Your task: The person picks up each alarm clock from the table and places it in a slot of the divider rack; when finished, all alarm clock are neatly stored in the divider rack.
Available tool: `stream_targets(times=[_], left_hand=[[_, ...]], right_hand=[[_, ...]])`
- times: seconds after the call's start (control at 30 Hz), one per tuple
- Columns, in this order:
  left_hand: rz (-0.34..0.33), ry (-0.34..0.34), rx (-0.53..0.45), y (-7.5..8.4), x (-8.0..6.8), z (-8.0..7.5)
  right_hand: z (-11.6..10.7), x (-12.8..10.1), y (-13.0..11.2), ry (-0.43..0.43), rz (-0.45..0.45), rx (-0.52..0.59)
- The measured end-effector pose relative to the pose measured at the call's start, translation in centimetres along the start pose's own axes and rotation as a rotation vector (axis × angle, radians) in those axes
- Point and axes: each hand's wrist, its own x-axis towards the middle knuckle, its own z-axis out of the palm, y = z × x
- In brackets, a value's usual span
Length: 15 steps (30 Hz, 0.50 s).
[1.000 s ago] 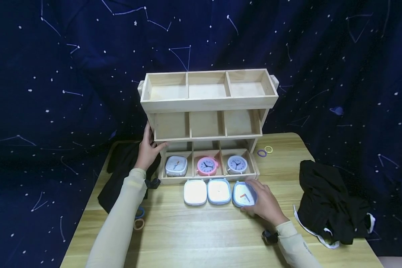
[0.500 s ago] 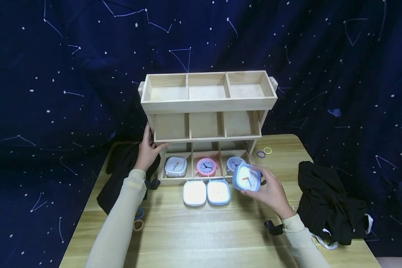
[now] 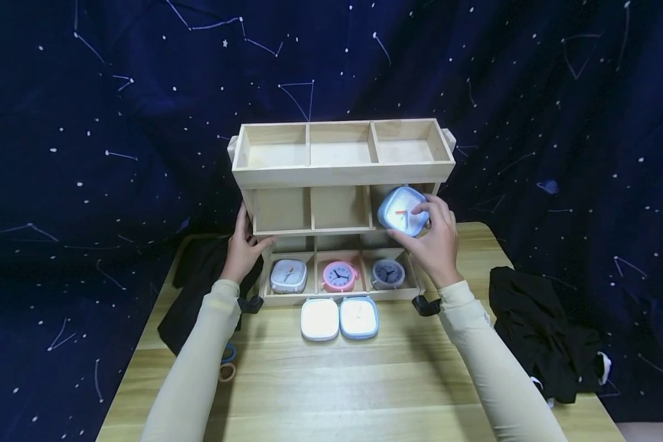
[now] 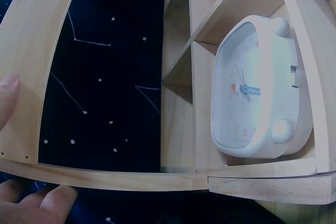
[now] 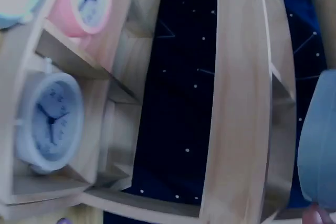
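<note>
My right hand (image 3: 441, 244) grips a blue square alarm clock (image 3: 396, 205) at the right compartment of the middle tier of a wooden three-tier shelf (image 3: 345, 177). Thumb below and fingers across its face and right side, the clock is tilted. Part of its blue body (image 5: 317, 142) shows at the right wrist view's edge. My left hand (image 3: 240, 253) holds the shelf's left side, with the thumb (image 4: 8, 100) in front and fingers (image 4: 52, 203) on the outer side. The bottom tier holds a white square clock (image 3: 288, 275), a pink round clock (image 3: 339, 276) and a pale round clock (image 3: 388, 274).
Two pale square clocks, one white (image 3: 319, 319) and one blue-rimmed (image 3: 359, 317), lie on the table (image 3: 320, 393) before the shelf. Black cloth lies left (image 3: 185, 307) and right (image 3: 541, 337). Blue and tan rings (image 3: 228, 372) sit near the left forearm. A starry curtain (image 3: 143, 153) hangs behind.
My right hand has lifted the blue alarm clock off the table and carried it up and forward to the middle tier's right compartment. The left hand has stayed on the shelf's side.
</note>
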Motion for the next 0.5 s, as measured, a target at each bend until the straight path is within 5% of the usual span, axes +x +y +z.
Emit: stream_targets(times=[0.17, 0.5], left_hand=[[0.004, 0.002, -0.001, 0.0, -0.1, 0.0], [0.008, 0.0, -0.005, -0.1, -0.1, -0.1]], right_hand=[[2.0, 2.3, 0.3, 0.018, 0.054, -0.077], [4.4, 3.6, 0.9, -0.1, 0.116, -0.276]])
